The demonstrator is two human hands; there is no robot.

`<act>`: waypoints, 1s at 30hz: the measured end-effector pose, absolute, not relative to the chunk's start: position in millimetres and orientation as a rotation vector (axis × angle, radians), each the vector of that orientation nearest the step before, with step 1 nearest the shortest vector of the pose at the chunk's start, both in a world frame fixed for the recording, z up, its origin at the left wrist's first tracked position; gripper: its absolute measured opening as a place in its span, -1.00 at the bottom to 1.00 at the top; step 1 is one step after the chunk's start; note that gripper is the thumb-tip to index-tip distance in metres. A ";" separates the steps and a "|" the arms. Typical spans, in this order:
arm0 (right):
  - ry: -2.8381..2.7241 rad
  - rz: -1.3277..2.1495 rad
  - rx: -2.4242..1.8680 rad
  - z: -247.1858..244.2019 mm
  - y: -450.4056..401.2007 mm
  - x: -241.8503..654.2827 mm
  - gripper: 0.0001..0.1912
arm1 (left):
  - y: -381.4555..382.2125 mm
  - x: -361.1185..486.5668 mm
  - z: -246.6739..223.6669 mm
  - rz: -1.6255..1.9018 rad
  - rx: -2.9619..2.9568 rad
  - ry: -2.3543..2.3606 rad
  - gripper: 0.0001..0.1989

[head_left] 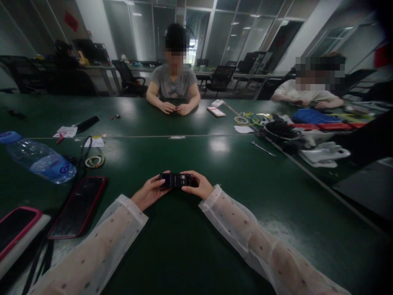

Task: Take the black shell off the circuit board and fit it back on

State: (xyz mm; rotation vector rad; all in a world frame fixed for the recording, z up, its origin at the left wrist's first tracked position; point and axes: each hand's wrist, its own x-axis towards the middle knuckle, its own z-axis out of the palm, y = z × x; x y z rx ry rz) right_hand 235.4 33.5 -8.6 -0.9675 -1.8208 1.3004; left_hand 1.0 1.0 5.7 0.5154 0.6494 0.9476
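Note:
Between my two hands is a small black box-shaped device (176, 180) with a dark panel on its left part and small white markings on its right part. My left hand (153, 188) is closed round the left end, its thumb lying on the top face. At the other end my right hand (198, 185) grips the device between thumb and fingers. The device is held just over the green table (184, 237); whether it touches the surface I cannot tell. What exactly it is does not show. Sheer white sleeves with dark dots cover both my forearms.
To my left lie a water bottle (46, 162), a red-edged phone (78, 207), another pink-edged phone (18, 225) and bracelets (95, 161). A wrench (263, 148), white gloves (324, 153) and cables (281, 129) lie right. Two people (173, 84) sit across the table.

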 end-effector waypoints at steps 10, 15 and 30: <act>-1.791 1.319 -0.980 -8.5 34.5 235.4 -0.43 | 3.1 3.1 4.1 0.969 0.511 0.722 -0.63; -1.782 1.325 -0.986 -11.1 35.8 236.6 -0.42 | 5.7 1.2 0.4 0.979 0.494 0.762 -0.70; -1.833 1.312 -1.051 -8.8 34.6 238.0 -0.41 | 5.2 2.3 9.1 0.944 0.511 0.790 -0.70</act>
